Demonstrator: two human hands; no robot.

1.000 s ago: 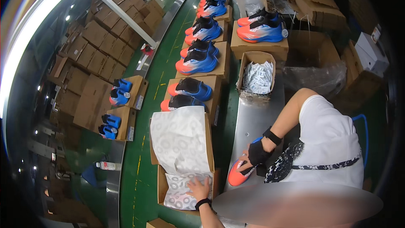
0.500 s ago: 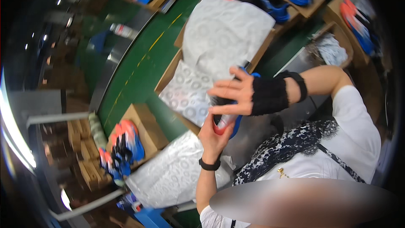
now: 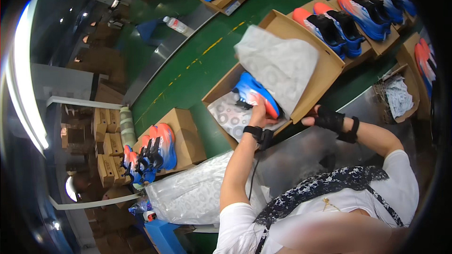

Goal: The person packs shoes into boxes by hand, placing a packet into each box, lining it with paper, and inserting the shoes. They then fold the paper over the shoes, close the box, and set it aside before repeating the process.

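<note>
A blue, white and coral running shoe [image 3: 256, 89] lies tilted over patterned tissue paper [image 3: 226, 115] inside an open cardboard shoebox [image 3: 327, 73]. My left hand [image 3: 260, 116] is closed around the shoe's coral end, nearest me; its fingertips are partly hidden beneath the shoe. My right hand [image 3: 322, 117], in a black fingerless wrap, is beside the box's near right edge. Its thumb and a finger show apart with nothing visible between them. A raised sheet of white tissue paper [image 3: 282, 61] stands behind the shoe, against the box's open side.
Pairs of similar shoes [image 3: 365, 11] sit on boxes at the far right, with more shoes [image 3: 153, 150] at the left. A carton of crumpled paper [image 3: 398, 94] stands right of me. Stacked tissue sheets [image 3: 188, 193] lie at the near left, beside the metal worktop [image 3: 301, 155].
The shoe has gone from between both hands down into the box, still in my left hand. My right hand has come off it and moved right, to the box's edge. The view has shifted.
</note>
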